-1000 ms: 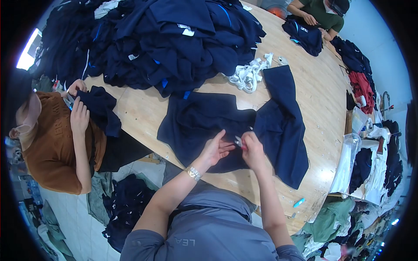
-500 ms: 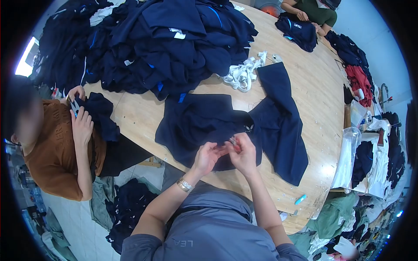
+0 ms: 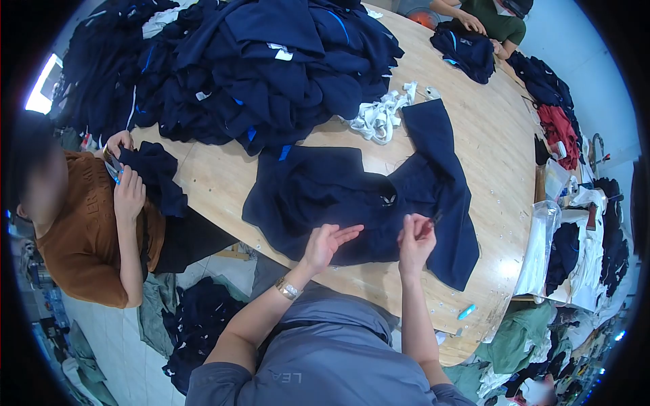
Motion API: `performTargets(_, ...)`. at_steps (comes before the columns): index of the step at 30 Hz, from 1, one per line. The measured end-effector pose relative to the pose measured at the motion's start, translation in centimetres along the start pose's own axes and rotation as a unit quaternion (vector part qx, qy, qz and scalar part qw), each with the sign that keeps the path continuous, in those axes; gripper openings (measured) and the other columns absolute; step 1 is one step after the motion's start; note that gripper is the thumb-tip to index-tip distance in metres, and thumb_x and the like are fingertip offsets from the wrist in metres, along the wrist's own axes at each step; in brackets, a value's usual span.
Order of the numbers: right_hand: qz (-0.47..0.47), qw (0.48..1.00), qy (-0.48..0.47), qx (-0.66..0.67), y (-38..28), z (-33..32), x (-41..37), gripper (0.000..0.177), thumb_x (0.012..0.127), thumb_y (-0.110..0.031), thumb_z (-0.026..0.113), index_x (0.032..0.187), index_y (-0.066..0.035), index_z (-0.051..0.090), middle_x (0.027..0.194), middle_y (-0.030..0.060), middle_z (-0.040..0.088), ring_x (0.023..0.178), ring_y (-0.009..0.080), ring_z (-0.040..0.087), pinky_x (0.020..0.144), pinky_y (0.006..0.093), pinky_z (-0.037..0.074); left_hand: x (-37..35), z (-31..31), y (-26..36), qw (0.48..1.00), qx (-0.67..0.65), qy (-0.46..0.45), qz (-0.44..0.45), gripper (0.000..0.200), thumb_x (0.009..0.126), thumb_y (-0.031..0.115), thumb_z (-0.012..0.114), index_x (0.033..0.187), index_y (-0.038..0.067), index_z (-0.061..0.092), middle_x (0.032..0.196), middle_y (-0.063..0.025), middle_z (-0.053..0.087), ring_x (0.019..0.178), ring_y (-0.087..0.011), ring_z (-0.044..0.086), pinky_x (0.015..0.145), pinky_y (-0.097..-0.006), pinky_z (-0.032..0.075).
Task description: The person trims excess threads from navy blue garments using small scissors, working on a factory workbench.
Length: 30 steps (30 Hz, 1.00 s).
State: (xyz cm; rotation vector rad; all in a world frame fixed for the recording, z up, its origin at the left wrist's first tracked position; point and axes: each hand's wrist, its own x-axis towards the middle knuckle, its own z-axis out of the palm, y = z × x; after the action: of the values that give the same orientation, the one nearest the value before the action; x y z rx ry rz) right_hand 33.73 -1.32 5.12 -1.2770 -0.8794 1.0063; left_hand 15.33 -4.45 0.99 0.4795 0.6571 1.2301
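A dark navy garment [image 3: 311, 193] lies spread on the wooden table before me, with a small white mark near its neckline and one sleeve reaching to the right. My left hand [image 3: 326, 247] is over its near edge, palm turned inward, fingers stretched out and holding nothing. To the right, my right hand [image 3: 416, 242] is closed above the garment. A small tool that looks like red-handled thread snips [image 3: 435, 218] juts from its fingers, partly hidden and blurred.
A large heap of navy garments [image 3: 271, 74] fills the far left of the table [image 3: 501, 155]. White strips [image 3: 379, 118] lie beside it. A blue-green object [image 3: 466, 311] rests near the right edge. A co-worker in brown [image 3: 88, 230] sits left; another in green [image 3: 504, 27] is at far right.
My right hand has moved right, away from my left hand, carrying the small tool. The left hand's fingers have straightened. The garment lies much as before.
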Motion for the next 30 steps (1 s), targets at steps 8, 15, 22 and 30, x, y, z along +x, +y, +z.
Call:
performTargets(8, -0.133, 0.921, -0.342, -0.13, -0.3, 5.3, -1.5, 0.004, 0.087, 0.002, 0.059, 0.09, 0.001, 0.057, 0.078, -0.0012, 0.051, 0.059, 0.0041, 0.049, 0.052, 0.0188, 0.043, -1.1, 0.2, 1.5, 0.812, 0.573, -0.003, 0.112, 0.028, 0.093, 0.012, 0.037, 0.106, -0.003, 0.056, 0.084, -0.0214, 0.062, 0.092, -0.0402, 0.059, 0.082, -0.0415, 0.045)
performTargets(15, 0.05, 0.985, -0.166, -0.022, 1.7, 3.7, -0.1, 0.002, 0.091, -0.002, 0.057, 0.09, -0.004, 0.057, 0.065, -0.007, 0.037, 0.055, 0.001, 0.04, 0.05, 0.0168, 0.035, -0.5, -0.4, 1.4, 0.924, 0.382, -0.003, 0.012, 0.032, 0.096, 0.016, 0.042, 0.117, -0.006, 0.054, 0.101, -0.0178, 0.066, 0.094, -0.0247, 0.065, 0.083, -0.0325, 0.05)
performTargets(22, 0.02, 0.963, -0.256, -0.078, 0.6, 3.0, -0.3, 0.009, 0.089, 0.004, 0.055, 0.096, 0.0, 0.06, 0.068, -0.0038, 0.041, 0.05, 0.0016, 0.042, 0.046, 0.0177, 0.04, -0.5, 0.0, 2.6, 0.902, 0.43, 0.023, 0.021, 0.029, 0.092, 0.008, 0.05, 0.118, -0.004, 0.057, 0.103, -0.0152, 0.067, 0.092, -0.0177, 0.066, 0.082, -0.0273, 0.051)
performTargets(30, -0.025, 0.942, -0.293, -0.164, 2.9, 8.0, 1.5, 0.012, 0.086, 0.001, 0.057, 0.097, 0.001, 0.06, 0.077, 0.0092, 0.057, 0.045, 0.0133, 0.053, 0.046, 0.0281, 0.044, -0.3, 1.4, 5.3, 0.628, 0.717, 0.179, 0.245, 0.025, 0.077, 0.008, 0.067, 0.098, 0.008, 0.053, 0.093, -0.0122, 0.057, 0.069, -0.0326, 0.062, 0.059, -0.0411, 0.052)
